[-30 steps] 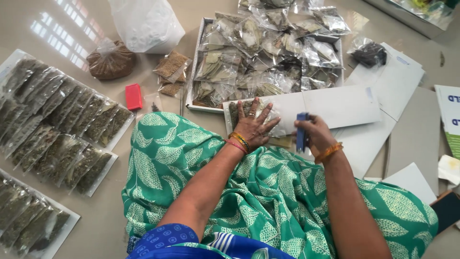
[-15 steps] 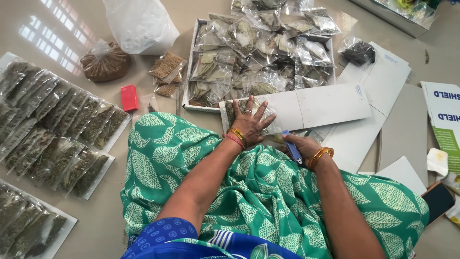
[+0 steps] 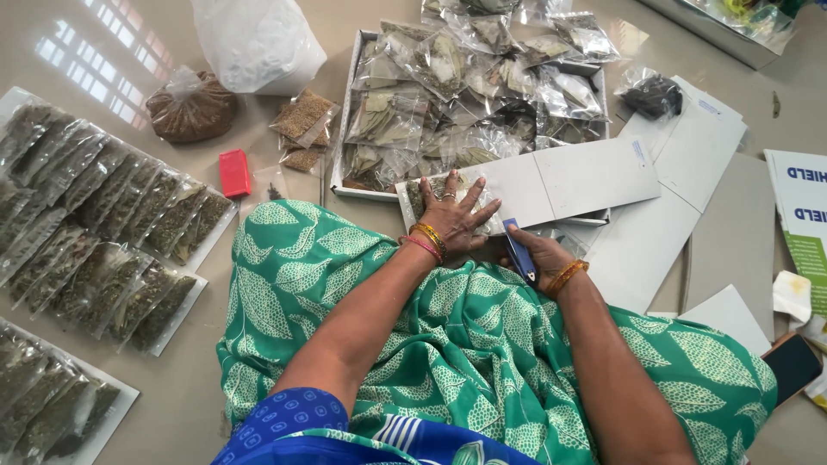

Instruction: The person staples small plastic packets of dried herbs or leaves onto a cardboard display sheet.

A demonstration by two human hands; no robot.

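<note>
While the person sits on the floor in a green leaf-patterned garment (image 3: 482,344), the left hand (image 3: 455,213) lies flat, fingers spread, pressing a clear packet of dried leaves (image 3: 431,191) onto the near end of a long white card strip (image 3: 564,179). This hand holds nothing; its grip is open, palm down. The right hand (image 3: 538,257), just right of the packet and nearer the person, is closed around a blue stapler (image 3: 519,251) whose tip points toward the strip's near edge.

Directly beyond the strip stands a white tray (image 3: 349,129) heaped with similar clear packets of dried leaves. Left of the tray lie small packets of brown seeds (image 3: 303,116), a tied bag of brown seeds (image 3: 191,108), a large white plastic bag (image 3: 258,39) and a small red box (image 3: 234,172). Farther left of the tray, cards carrying rows of dark green herb packets (image 3: 112,224) rest on the floor. Right of the strip lie more blank white cards (image 3: 680,172), a small bag of dark contents (image 3: 652,93), and a black phone (image 3: 791,366).
</note>
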